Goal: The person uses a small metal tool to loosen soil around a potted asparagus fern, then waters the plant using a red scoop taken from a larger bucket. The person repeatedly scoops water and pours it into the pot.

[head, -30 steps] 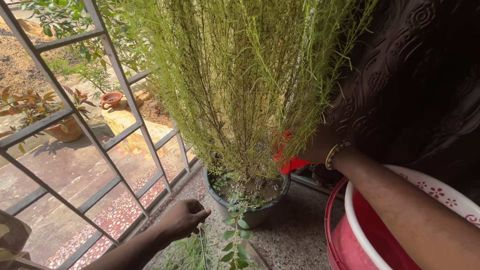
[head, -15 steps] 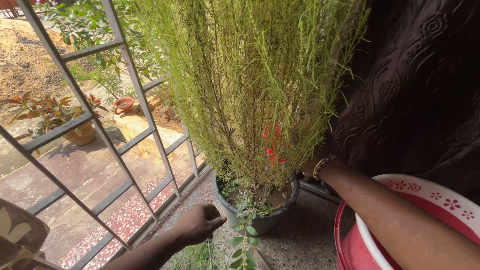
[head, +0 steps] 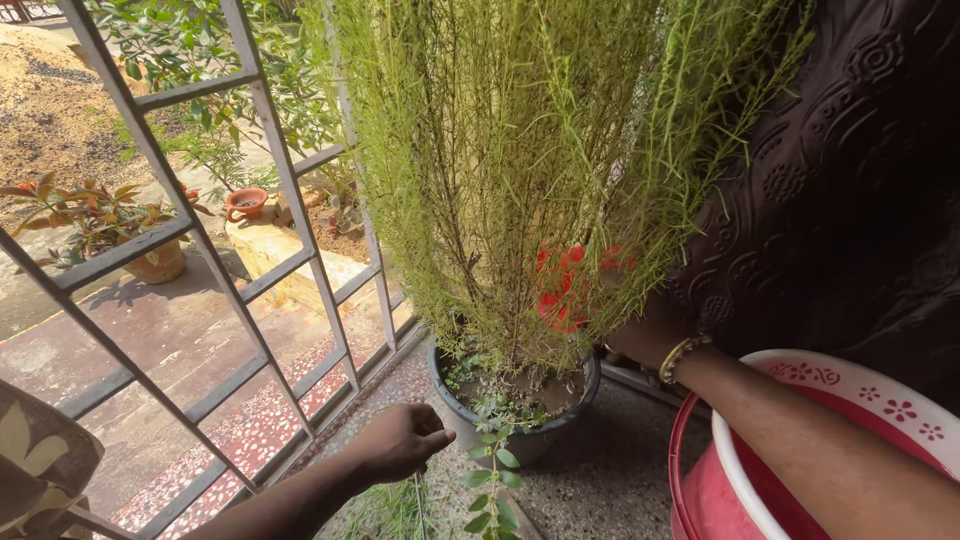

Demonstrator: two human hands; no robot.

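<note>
Down low, left hand [head: 400, 442] closed tight, pinching thin green stems [head: 415, 500] near the dark pot [head: 520, 425]. Right hand [head: 625, 325] deep in the tall bushy plant [head: 520, 170], its grip hidden behind the leaves beside something red [head: 557, 290]. Red tub [head: 700, 480] at the near right.

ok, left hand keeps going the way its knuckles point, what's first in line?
Likely the dark plant pot: the closed left hand points right at its near wall, a small leafy sprig just below. Depth is unclear.

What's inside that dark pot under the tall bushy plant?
The dark pot holds brownish soil and small leafy weeds; the tall bushy plant covers the rest.
</note>
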